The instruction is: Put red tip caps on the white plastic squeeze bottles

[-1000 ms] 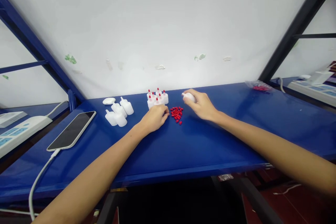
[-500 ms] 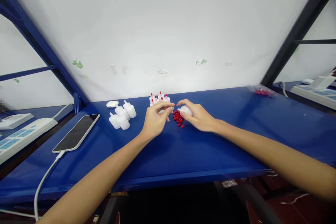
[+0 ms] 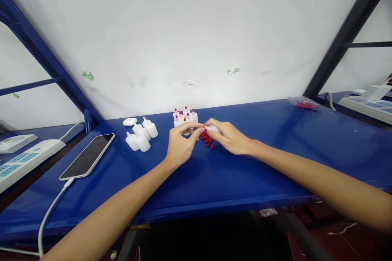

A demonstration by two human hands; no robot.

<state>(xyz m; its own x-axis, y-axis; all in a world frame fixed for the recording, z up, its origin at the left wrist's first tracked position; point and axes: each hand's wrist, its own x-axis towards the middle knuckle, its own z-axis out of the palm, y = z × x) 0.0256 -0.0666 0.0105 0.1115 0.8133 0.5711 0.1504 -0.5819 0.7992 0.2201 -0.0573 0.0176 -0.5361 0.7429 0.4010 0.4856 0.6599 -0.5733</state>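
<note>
My right hand is closed around a white bottle, its nozzle pointing left. At that nozzle, my left hand pinches a small red cap between thumb and index finger. Loose red caps lie in a pile on the blue table just below the fingertips. Behind my left hand several white bottles with red tips stand in a group. Several white bottles without caps are grouped further left.
A phone with a charging cable lies at the left of the table. Near it is a white oval object. A plastic bag with red pieces sits at the back right. Power strips flank the table.
The two hands have come together. The bottle in my right hand has turned and moved left, so its nozzle now meets the fingertips of my left hand.
</note>
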